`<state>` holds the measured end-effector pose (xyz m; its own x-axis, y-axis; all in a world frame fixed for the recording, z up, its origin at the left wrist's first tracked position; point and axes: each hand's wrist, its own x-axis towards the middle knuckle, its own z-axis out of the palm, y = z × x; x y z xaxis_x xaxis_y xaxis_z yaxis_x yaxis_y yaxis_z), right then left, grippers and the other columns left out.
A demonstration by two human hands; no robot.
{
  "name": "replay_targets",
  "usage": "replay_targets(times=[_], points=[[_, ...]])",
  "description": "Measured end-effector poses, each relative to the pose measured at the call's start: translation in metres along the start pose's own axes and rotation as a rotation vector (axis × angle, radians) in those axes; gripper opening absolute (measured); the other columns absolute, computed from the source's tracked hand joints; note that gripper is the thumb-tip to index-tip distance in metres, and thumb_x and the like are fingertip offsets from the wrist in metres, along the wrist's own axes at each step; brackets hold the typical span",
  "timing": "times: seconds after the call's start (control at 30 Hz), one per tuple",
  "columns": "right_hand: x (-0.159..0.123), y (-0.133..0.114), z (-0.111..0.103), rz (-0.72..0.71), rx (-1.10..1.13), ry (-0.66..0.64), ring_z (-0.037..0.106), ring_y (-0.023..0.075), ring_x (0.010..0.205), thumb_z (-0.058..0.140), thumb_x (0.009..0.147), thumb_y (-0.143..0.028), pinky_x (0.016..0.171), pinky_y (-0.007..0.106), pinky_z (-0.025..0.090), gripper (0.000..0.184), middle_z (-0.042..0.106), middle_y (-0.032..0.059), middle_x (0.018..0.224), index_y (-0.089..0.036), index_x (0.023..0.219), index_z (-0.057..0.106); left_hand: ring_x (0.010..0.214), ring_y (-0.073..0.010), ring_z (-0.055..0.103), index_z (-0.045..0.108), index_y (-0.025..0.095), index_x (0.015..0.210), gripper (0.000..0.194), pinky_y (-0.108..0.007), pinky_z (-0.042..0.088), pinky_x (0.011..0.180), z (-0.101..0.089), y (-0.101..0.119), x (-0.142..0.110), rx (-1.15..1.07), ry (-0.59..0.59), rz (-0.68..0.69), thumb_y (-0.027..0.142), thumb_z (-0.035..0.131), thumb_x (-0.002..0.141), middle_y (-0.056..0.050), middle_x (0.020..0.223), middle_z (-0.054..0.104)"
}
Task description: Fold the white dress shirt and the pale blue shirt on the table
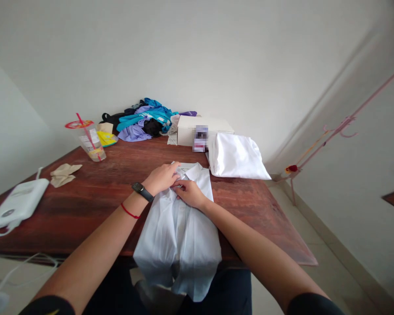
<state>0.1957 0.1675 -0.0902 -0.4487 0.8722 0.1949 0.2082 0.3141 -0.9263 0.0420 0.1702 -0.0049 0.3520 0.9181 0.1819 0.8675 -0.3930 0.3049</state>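
A white collared shirt lies front side up on the table, its collar at the far end and its lower part hanging over the near edge. My left hand, with a dark watch on the wrist, is closed on the shirt front just below the collar, on the left side. Beside it, my right hand has its fingers pinched on the button strip a little lower. The fingertips of both hands nearly meet, and the small part between them is hidden.
On the wooden table, a folded white cloth lies right of a white box. Piled clothes lie at the back. A plastic cup, crumpled paper and a white device with a cable stand left.
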Motion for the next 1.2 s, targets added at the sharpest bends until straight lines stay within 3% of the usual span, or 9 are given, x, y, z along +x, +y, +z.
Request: replay_targets(times=[0.13, 0.37, 0.57, 0.67, 0.77, 0.97, 1.07, 1.2], points=[[-0.002, -0.001, 0.000, 0.026, -0.029, -0.010, 0.064, 0.0157, 0.055, 0.063, 0.091, -0.020, 0.061, 0.028, 0.048, 0.019, 0.065, -0.0029, 0.060, -0.024, 0.101, 0.078, 0.105, -0.0248, 0.072, 0.069, 0.016, 0.117, 0.029, -0.032, 0.053, 0.092, 0.011, -0.031, 0.013, 0.012, -0.006, -0.014, 0.013, 0.051, 0.095, -0.011, 0.108, 0.078], [-0.005, -0.010, -0.003, 0.171, 0.090, 0.040, 0.055, 0.0132, 0.045, 0.064, 0.092, -0.031, 0.047, 0.025, 0.044, 0.030, 0.060, -0.0042, 0.056, -0.022, 0.120, 0.070, 0.104, -0.0261, 0.073, 0.071, 0.015, 0.120, 0.031, -0.032, 0.052, 0.093, 0.014, -0.058, 0.008, -0.116, 0.018, 0.016, 0.019, 0.051, 0.097, -0.011, 0.111, 0.078], [-0.004, -0.007, -0.003, 0.192, 0.132, 0.071, 0.056, 0.0130, 0.047, 0.067, 0.090, -0.038, 0.046, 0.024, 0.044, 0.040, 0.054, -0.0064, 0.056, -0.021, 0.127, 0.066, 0.107, -0.0272, 0.073, 0.067, 0.016, 0.127, 0.034, -0.034, 0.053, 0.093, 0.022, -0.060, 0.007, -0.182, 0.069, -0.041, 0.024, 0.052, 0.098, -0.012, 0.113, 0.078], [-0.004, -0.004, -0.003, 0.191, 0.157, 0.075, 0.055, 0.0129, 0.048, 0.068, 0.089, -0.040, 0.049, 0.025, 0.048, 0.045, 0.053, -0.0064, 0.057, -0.021, 0.129, 0.065, 0.109, -0.0254, 0.073, 0.061, 0.016, 0.136, 0.039, -0.033, 0.053, 0.094, 0.027, -0.058, 0.008, -0.232, 0.097, -0.058, 0.023, 0.051, 0.098, -0.012, 0.121, 0.076], [-0.004, -0.003, -0.003, 0.199, 0.173, 0.085, 0.055, 0.0126, 0.049, 0.069, 0.088, -0.040, 0.052, 0.027, 0.053, 0.045, 0.053, -0.0063, 0.059, -0.021, 0.128, 0.065, 0.105, -0.0231, 0.074, 0.061, 0.017, 0.135, 0.039, -0.031, 0.053, 0.092, 0.030, -0.055, 0.008, -0.270, 0.103, -0.049, 0.023, 0.052, 0.098, -0.010, 0.117, 0.077], [-0.004, -0.009, -0.002, 0.215, 0.235, 0.084, 0.049, 0.0115, 0.051, 0.069, 0.085, -0.037, 0.059, 0.029, 0.058, 0.044, 0.046, -0.0089, 0.056, -0.019, 0.126, 0.064, 0.099, -0.0232, 0.073, 0.073, 0.019, 0.113, 0.028, -0.031, 0.054, 0.087, 0.035, -0.055, 0.010, -0.262, 0.157, 0.099, 0.028, 0.050, 0.100, -0.007, 0.110, 0.078], [-0.005, -0.010, -0.001, 0.184, 0.264, 0.090, 0.046, 0.0111, 0.054, 0.070, 0.084, -0.037, 0.061, 0.029, 0.059, 0.044, 0.043, -0.0094, 0.057, -0.018, 0.124, 0.065, 0.106, -0.0244, 0.070, 0.076, 0.020, 0.103, 0.028, -0.034, 0.051, 0.095, 0.039, -0.054, 0.012, -0.235, 0.180, 0.160, 0.030, 0.049, 0.101, -0.008, 0.108, 0.077], [-0.005, -0.011, -0.001, 0.159, 0.273, 0.067, 0.045, 0.0112, 0.057, 0.071, 0.083, -0.037, 0.062, 0.029, 0.059, 0.044, 0.045, -0.0083, 0.060, -0.019, 0.123, 0.065, 0.113, -0.0237, 0.067, 0.075, 0.021, 0.108, 0.034, -0.036, 0.047, 0.103, 0.044, -0.052, 0.014, -0.244, 0.199, 0.245, 0.034, 0.044, 0.106, -0.007, 0.113, 0.076]])
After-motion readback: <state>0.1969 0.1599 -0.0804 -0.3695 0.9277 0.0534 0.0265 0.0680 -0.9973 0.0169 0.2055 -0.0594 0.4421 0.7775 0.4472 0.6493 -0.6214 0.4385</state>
